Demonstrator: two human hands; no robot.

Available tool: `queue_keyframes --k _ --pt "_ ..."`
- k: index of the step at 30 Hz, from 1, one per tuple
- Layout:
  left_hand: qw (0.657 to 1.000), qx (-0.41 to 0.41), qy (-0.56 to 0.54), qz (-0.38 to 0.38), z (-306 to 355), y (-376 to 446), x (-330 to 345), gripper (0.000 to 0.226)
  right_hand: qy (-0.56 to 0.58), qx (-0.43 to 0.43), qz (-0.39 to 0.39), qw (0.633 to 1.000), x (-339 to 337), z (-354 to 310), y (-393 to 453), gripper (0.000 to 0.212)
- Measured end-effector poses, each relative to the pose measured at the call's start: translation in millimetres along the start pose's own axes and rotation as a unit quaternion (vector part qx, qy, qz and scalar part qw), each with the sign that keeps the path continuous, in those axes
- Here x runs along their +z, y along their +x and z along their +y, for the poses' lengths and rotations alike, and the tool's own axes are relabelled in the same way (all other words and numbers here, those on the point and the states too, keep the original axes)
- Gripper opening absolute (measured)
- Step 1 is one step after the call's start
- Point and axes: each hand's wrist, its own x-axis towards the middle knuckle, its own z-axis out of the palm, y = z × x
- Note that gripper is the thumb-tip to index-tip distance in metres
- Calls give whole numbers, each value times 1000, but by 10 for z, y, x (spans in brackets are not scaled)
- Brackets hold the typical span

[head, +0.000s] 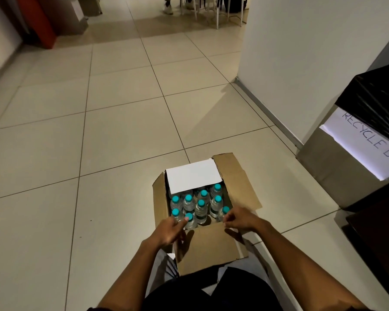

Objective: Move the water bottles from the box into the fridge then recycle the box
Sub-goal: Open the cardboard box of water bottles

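Here, in the head view, the cardboard box [202, 245] stood open on the tiled floor [99, 153], close in front of the person; its flaps were folded outward, and one white flap [193, 177] leaned over the far rows. The water bottles [201, 209], all with teal caps, stood upright and tightly packed inside the box; none was out yet, so the task seemed to be at its very beginning.

The left hand [171, 231] was at the near left corner; its grip was narrow, with the fingers curled at the neck of a near bottle [189, 219], and a fingertip touched the cap; I judged it was holding this bottle, though the contact was partly hidden. The right hand [239, 219] was at the near right corner, with the fingers curled close to the bottle [224, 213] there; whether this grip already held it, I could not tell.

The recycle bin [355, 153], with a paper label and a black bag, stood at the right by the wall; the fridge was not in view.

What could go wrong: the bottles stood so close that lifting one by the cap could drag or tip its neighbour; a wet or smooth neck could slip from a narrow grip; the white flap could fall and hide the far rows.
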Motion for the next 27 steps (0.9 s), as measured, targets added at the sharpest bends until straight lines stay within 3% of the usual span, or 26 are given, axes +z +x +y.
queue_keyframes --k 7,16,22,27 --pt "1000 3 -7 29 -13 33 81 51 0 9 82 997 231 -48 -15 15" --pt "980 56 52 183 -17 357 -89 22 17 1 171 985 42 -271 343 25" --pt "975 37 145 167 -20 698 -146 40 -94 -42 221 970 -105 -487 725 22" --pt "971 30 182 153 -69 866 -157 40 -199 -42 172 964 -67 -454 949 25"
